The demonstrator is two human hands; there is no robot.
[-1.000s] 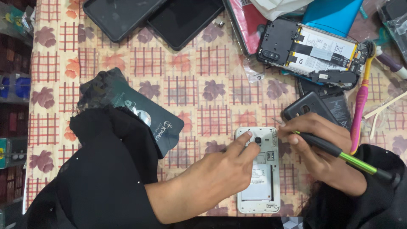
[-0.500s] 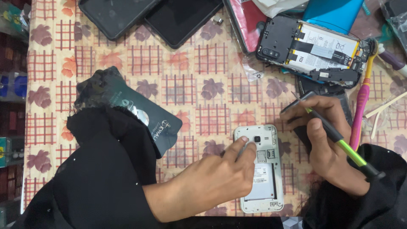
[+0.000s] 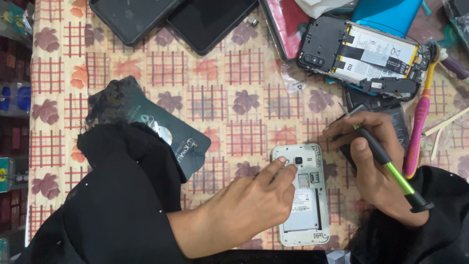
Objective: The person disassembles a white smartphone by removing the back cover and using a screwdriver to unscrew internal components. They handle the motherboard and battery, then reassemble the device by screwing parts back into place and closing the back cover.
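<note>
Pinched between thumb and fingers of the right hand [image 3: 376, 166] is a slim screwdriver [image 3: 391, 171] with a black and green shaft, its tip pointing up and left, clear of the white phone. Just left of it, the left hand [image 3: 254, 200] lies curled, holding nothing, with two fingertips [image 3: 288, 168] pressing on the top end of a white phone [image 3: 305, 215] that lies back side up with its cover off, near the table's front edge. Both arms wear black sleeves, and the left sleeve [image 3: 122, 195] covers part of a dark card [image 3: 141, 110] with pale lettering. All of this rests on a tablecloth [image 3: 220, 98] patterned with red checks and leaves. Behind the right hand lies a dark phone part [image 3: 398, 122], partly hidden by the fingers. Farther back sits an opened black phone [image 3: 361, 54] showing its battery. A pink toothbrush [image 3: 420, 117] lies to the right, and two dark screens [image 3: 171, 17] lie along the far edge.
</note>
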